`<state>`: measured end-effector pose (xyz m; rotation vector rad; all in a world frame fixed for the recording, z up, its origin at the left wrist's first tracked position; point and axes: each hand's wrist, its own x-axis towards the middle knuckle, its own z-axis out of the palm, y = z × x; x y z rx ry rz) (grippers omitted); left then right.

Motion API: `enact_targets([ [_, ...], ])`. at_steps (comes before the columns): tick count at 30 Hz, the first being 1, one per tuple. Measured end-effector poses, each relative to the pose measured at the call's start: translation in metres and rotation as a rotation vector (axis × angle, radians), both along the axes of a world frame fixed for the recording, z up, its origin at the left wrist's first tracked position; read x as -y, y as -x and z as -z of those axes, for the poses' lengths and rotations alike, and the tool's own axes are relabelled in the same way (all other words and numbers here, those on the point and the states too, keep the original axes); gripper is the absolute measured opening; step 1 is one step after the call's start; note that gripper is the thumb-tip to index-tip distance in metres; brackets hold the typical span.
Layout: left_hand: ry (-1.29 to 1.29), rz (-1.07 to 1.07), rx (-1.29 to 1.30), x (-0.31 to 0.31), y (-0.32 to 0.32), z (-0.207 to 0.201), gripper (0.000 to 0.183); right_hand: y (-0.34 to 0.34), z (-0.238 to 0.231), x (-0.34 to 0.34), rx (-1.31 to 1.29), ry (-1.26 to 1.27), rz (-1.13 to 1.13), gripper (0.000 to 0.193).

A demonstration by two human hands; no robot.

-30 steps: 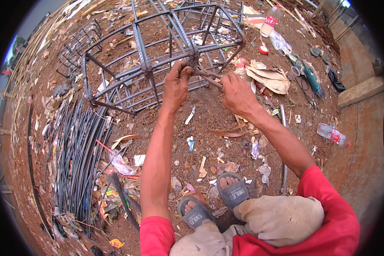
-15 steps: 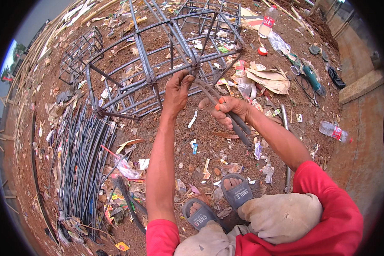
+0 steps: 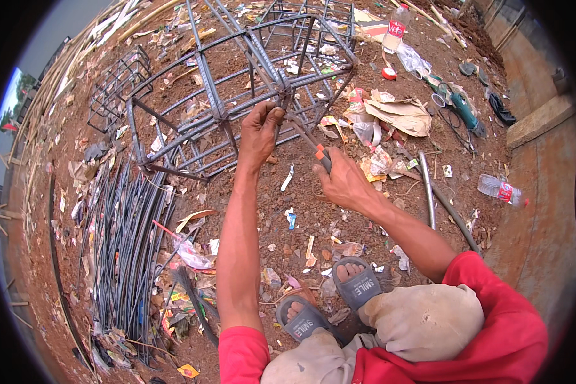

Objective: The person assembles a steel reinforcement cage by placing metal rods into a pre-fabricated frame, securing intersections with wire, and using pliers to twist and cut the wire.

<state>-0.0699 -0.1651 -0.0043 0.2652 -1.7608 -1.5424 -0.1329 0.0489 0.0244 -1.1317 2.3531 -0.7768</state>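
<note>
My left hand [image 3: 260,133] is closed, thumb against fingers, beside a joint of the steel rebar cage [image 3: 219,105]. What it pinches is too small to make out. My right hand [image 3: 347,180] is wrapped round the dark handles of a pair of pincers [image 3: 308,139] with orange bands. The tool's head reaches the same rebar joint, just right of my left fingertips. My palm hides the rear of the handles. Part of the cage behind my left hand is also covered.
A bundle of thin steel rods [image 3: 118,256] lies at left. A smaller cage [image 3: 118,83] stands behind it. To the right are a metal pipe [image 3: 427,192], a green angle grinder [image 3: 465,114], a plastic bottle [image 3: 496,189] and a timber beam [image 3: 541,121]. Litter covers the soil.
My right hand has turned and swung slightly down, now with its back showing and the handles mostly hidden. The left hand stays at the joint. The whole view has shifted slightly.
</note>
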Motion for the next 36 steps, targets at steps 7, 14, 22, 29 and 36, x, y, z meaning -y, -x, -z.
enact_targets([
  [7,-0.062,0.035,0.046,0.003,0.001,-0.001,0.016,0.003,0.030,0.013,0.118,0.158,0.020,0.027],
  [14,-0.059,0.054,0.087,-0.003,0.000,-0.009,0.028,0.010,0.037,0.016,0.126,0.171,0.021,0.023],
  [22,0.011,-0.011,0.137,0.012,-0.003,0.005,0.036,0.014,0.048,0.018,0.079,0.249,-0.010,0.025],
  [29,-0.026,-0.002,0.142,0.006,0.004,0.001,0.028,0.015,0.048,0.019,0.132,0.199,0.030,0.025],
  [36,-0.067,0.007,0.106,0.009,0.003,0.004,0.024,0.012,0.015,0.004,0.731,0.177,-0.072,0.021],
])
